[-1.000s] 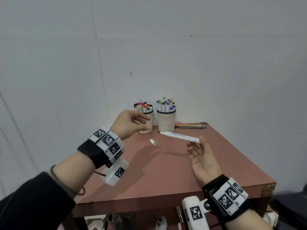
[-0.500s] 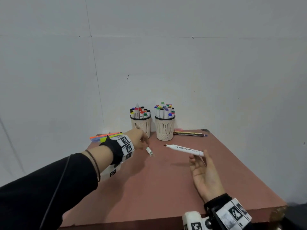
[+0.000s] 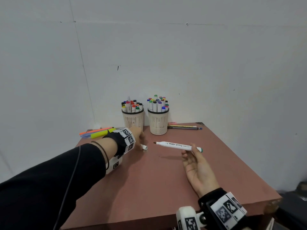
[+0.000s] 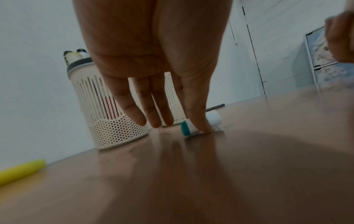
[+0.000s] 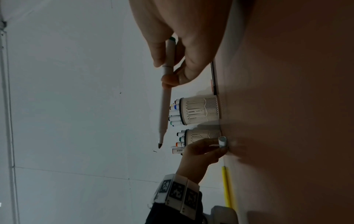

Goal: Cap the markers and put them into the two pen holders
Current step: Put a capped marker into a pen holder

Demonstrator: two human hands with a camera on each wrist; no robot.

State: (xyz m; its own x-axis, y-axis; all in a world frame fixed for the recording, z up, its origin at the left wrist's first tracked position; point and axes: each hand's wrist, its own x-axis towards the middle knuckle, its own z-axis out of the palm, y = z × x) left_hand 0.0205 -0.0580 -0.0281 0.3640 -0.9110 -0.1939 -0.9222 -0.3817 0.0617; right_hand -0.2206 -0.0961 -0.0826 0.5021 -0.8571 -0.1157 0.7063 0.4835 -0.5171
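Note:
My right hand point(image 3: 191, 156) holds an uncapped white marker point(image 3: 177, 145) level above the red-brown table point(image 3: 149, 188), dark tip pointing left. In the right wrist view the marker point(image 5: 165, 98) sits between thumb and fingers. Its white cap point(image 3: 144, 147) with a teal end point(image 4: 185, 128) lies on the table in front of the holders. My left hand point(image 3: 139, 136) reaches down onto it and pinches it at the fingertips point(image 5: 220, 150); the other fingers stay straight. Two cream pen holders point(image 3: 132, 121) point(image 3: 158, 123) stand at the back, full of capped markers.
A yellow highlighter point(image 3: 101, 134) and an orange pen point(image 3: 96, 131) lie at the back left. Pencils point(image 3: 182, 127) lie at the back right behind the right holder. A white wall stands close behind the table. The table's front edge point(image 3: 166, 218) is near my right wrist.
My left hand dropped from beside the left holder to the table and came down on the cap. My right hand kept the marker about where it was.

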